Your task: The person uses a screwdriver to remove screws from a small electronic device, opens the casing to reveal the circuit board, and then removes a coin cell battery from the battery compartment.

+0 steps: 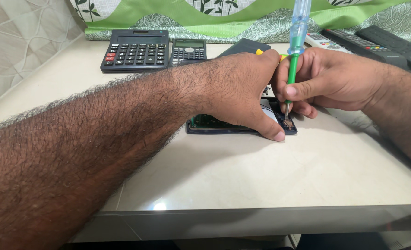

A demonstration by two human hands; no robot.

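Near the middle of the frame, the left hand (242, 88) presses flat, fingers together, on an opened dark device (233, 126) lying on the pale table (261, 176), its green circuit board showing. The right hand (335, 78) is clamped on a green-shafted screwdriver (292, 60) with a clear blue handle, held upright, tip at the device's right corner. At upper left sit 2 calculators (135, 50); at upper right, remote controls (372, 44).
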